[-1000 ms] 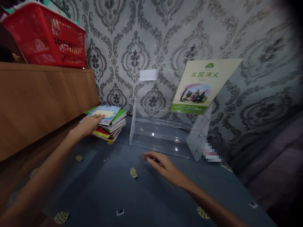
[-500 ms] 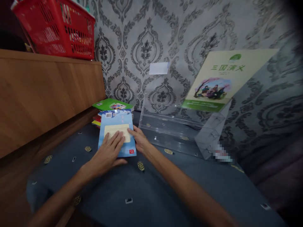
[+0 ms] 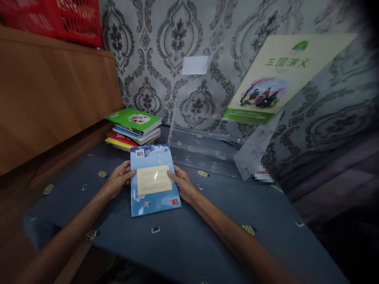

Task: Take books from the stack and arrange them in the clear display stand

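A blue book (image 3: 154, 179), its back cover with a cream text panel and barcode facing up, is held by its two side edges. My left hand (image 3: 117, 179) grips the left edge, thumb on the cover and fingers behind it. On the right edge my right hand (image 3: 184, 182) is closed in the same way, its thumb on the text panel. Behind the blue book stands a stack of books with a green book (image 3: 137, 119) on top. To the right, a clear acrylic stand (image 3: 204, 156) holds a cream and green book (image 3: 284, 79) upright in its back row.
A dark blue cloth (image 3: 124, 225) with pineapple prints covers the table. A wooden cabinet (image 3: 53, 83) with a red basket (image 3: 79, 23) on it stands at the left. Behind is a patterned wall (image 3: 142, 39) with a white card (image 3: 195, 65). A blurred-out small item lies beside the stand.
My left hand has moved from lying flat on the cover to gripping the left edge. The blue book has come nearer, away from the stack. The view has tipped downward.
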`<state>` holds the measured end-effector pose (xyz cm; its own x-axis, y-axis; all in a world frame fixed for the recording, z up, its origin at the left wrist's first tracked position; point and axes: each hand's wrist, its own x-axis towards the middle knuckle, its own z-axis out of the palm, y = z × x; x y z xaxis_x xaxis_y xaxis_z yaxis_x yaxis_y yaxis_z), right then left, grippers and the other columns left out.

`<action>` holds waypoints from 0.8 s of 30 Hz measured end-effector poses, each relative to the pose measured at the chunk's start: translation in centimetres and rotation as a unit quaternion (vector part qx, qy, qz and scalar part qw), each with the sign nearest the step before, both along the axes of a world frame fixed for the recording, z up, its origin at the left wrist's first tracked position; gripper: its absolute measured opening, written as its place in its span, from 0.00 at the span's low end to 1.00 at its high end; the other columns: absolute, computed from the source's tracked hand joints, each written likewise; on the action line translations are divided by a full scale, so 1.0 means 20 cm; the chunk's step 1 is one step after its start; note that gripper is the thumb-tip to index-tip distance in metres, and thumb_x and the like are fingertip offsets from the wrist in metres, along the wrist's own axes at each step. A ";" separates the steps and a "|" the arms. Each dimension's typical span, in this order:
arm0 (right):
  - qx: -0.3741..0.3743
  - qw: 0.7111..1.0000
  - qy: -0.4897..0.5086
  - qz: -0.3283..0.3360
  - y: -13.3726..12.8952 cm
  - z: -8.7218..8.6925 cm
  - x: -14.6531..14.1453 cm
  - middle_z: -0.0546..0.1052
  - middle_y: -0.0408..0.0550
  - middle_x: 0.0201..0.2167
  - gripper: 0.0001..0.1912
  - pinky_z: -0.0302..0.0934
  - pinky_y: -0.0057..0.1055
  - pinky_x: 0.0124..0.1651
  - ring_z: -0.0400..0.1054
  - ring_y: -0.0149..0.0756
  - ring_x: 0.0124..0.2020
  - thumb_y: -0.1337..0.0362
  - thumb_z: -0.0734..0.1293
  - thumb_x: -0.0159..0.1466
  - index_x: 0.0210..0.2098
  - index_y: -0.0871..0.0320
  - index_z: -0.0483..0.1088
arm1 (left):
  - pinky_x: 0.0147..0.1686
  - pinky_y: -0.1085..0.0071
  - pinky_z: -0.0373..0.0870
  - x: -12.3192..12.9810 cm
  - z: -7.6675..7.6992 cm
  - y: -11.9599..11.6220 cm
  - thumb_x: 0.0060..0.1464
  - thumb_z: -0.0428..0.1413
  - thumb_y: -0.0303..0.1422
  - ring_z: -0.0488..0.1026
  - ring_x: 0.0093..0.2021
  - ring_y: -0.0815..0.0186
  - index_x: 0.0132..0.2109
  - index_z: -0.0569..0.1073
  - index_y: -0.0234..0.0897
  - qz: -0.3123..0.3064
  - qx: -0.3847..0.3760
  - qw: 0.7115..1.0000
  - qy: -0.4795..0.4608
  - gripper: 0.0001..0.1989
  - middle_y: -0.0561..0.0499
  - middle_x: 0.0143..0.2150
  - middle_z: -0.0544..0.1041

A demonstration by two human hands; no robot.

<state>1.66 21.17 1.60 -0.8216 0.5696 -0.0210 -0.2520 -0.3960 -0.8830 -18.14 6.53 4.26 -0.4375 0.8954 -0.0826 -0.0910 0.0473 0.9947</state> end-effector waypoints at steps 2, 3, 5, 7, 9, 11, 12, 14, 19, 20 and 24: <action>0.017 1.000 -0.004 -0.011 0.00 0.01 0.05 0.83 0.46 0.38 0.25 0.73 0.41 0.44 0.79 0.44 0.38 0.52 0.78 0.53 0.46 0.54 0.73 | 0.27 0.73 0.73 0.03 0.04 0.01 0.42 0.69 0.44 0.79 0.34 0.61 0.51 0.68 0.37 0.001 0.011 1.000 -0.002 0.33 0.44 0.45 0.81; 0.025 0.999 -0.005 -0.019 0.00 0.01 0.07 0.83 0.46 0.38 0.25 0.73 0.41 0.43 0.79 0.45 0.39 0.52 0.78 0.53 0.46 0.54 0.73 | 0.27 0.73 0.73 0.04 0.05 0.02 0.42 0.69 0.44 0.79 0.34 0.61 0.51 0.68 0.37 -0.002 0.016 1.000 0.002 0.32 0.45 0.45 0.81; 0.041 0.999 -0.010 -0.031 0.01 0.02 0.12 0.83 0.46 0.39 0.25 0.74 0.42 0.43 0.79 0.45 0.39 0.52 0.77 0.54 0.47 0.53 0.73 | 0.27 0.72 0.73 0.08 0.09 0.04 0.44 0.68 0.44 0.80 0.35 0.60 0.52 0.67 0.38 -0.015 0.025 0.999 0.013 0.31 0.45 0.45 0.81; 0.054 0.998 -0.013 -0.040 0.01 0.03 0.18 0.83 0.46 0.40 0.24 0.74 0.43 0.43 0.79 0.44 0.38 0.53 0.77 0.54 0.47 0.53 0.72 | 0.28 0.70 0.74 0.11 0.12 0.07 0.46 0.67 0.44 0.80 0.36 0.58 0.54 0.67 0.39 -0.032 0.036 0.999 0.025 0.31 0.45 0.45 0.81; 0.070 0.996 -0.014 -0.053 0.02 0.04 0.24 0.83 0.47 0.40 0.23 0.74 0.43 0.43 0.79 0.44 0.38 0.53 0.77 0.54 0.46 0.53 0.72 | 0.28 0.69 0.75 0.15 0.14 0.10 0.46 0.66 0.44 0.80 0.37 0.57 0.55 0.67 0.39 -0.049 0.043 0.997 0.043 0.31 0.45 0.45 0.81; 0.085 0.993 -0.014 -0.076 0.03 0.04 0.30 0.83 0.47 0.40 0.23 0.74 0.43 0.43 0.79 0.44 0.37 0.53 0.77 0.54 0.46 0.53 0.72 | 0.30 0.68 0.76 0.18 0.15 0.15 0.46 0.66 0.44 0.80 0.38 0.56 0.54 0.67 0.40 -0.063 0.052 0.995 0.060 0.30 0.46 0.44 0.81; 0.090 0.992 -0.014 -0.089 0.03 0.04 0.32 0.83 0.47 0.40 0.23 0.74 0.43 0.43 0.79 0.44 0.37 0.53 0.77 0.54 0.46 0.53 0.72 | 0.31 0.68 0.76 0.20 0.16 0.17 0.46 0.66 0.43 0.80 0.39 0.56 0.54 0.67 0.40 -0.069 0.059 0.994 0.064 0.30 0.46 0.44 0.82; 0.092 0.990 -0.013 -0.110 0.05 0.04 0.36 0.83 0.47 0.40 0.23 0.73 0.43 0.43 0.79 0.44 0.37 0.53 0.77 0.54 0.46 0.53 0.72 | 0.34 0.66 0.77 0.23 0.16 0.22 0.46 0.66 0.43 0.80 0.40 0.56 0.54 0.67 0.39 -0.081 0.074 0.992 0.064 0.30 0.46 0.43 0.82; 0.093 0.986 -0.029 -0.133 0.05 0.04 0.45 0.82 0.47 0.40 0.23 0.73 0.43 0.42 0.78 0.43 0.35 0.53 0.76 0.55 0.46 0.53 0.71 | 0.31 0.67 0.77 0.28 0.10 0.30 0.46 0.66 0.44 0.80 0.37 0.57 0.56 0.67 0.38 -0.104 0.046 0.992 0.049 0.33 0.45 0.44 0.82; 0.094 0.985 -0.038 -0.139 0.05 0.03 0.47 0.82 0.47 0.39 0.23 0.73 0.43 0.41 0.78 0.43 0.36 0.53 0.76 0.55 0.47 0.54 0.71 | 0.29 0.68 0.76 0.29 0.08 0.30 0.46 0.66 0.45 0.80 0.36 0.58 0.56 0.67 0.38 -0.115 0.032 0.992 0.045 0.33 0.45 0.43 0.82; 0.086 0.979 -0.084 -0.166 0.02 -0.01 0.58 0.82 0.48 0.41 0.22 0.72 0.40 0.42 0.77 0.44 0.40 0.54 0.75 0.56 0.47 0.54 0.70 | 0.22 0.71 0.73 0.35 -0.02 0.30 0.47 0.65 0.49 0.79 0.29 0.61 0.55 0.68 0.36 -0.198 -0.042 0.979 0.031 0.33 0.45 0.39 0.81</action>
